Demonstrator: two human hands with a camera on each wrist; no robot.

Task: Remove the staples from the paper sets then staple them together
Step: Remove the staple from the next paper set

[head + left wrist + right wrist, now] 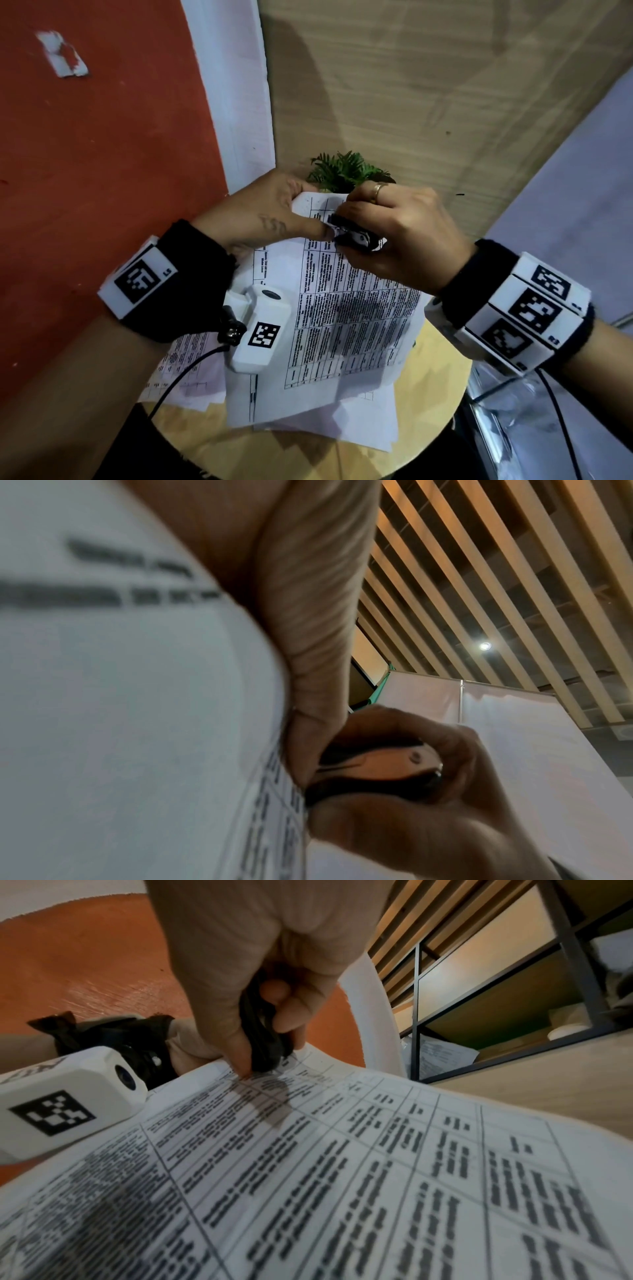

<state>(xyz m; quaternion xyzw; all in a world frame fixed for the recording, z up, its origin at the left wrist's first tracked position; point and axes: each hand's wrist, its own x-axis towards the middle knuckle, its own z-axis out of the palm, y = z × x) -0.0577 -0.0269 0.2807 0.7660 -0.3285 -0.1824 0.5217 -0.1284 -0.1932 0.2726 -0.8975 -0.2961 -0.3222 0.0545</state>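
A printed paper set (pixel 352 308) with table text is lifted off the round table. My left hand (pixel 270 212) pinches its top corner, thumb on the front of the sheet (pixel 137 723). My right hand (pixel 387 233) grips a black staple remover (pixel 352 236) with metal claws, pressed against the top of the page beside my left thumb. In the left wrist view the staple remover (pixel 373 767) meets the page edge. In the right wrist view the black staple remover (pixel 263 1039) touches the paper set (pixel 342 1177). The staple itself is hidden.
More printed sheets (pixel 185 370) lie on the round wooden table (pixel 428 404) under the lifted set. A small green plant (pixel 349 169) stands at the table's far edge. An orange wall (pixel 102 171) is on the left, a wood panel behind, a clear container (pixel 513 411) at the right.
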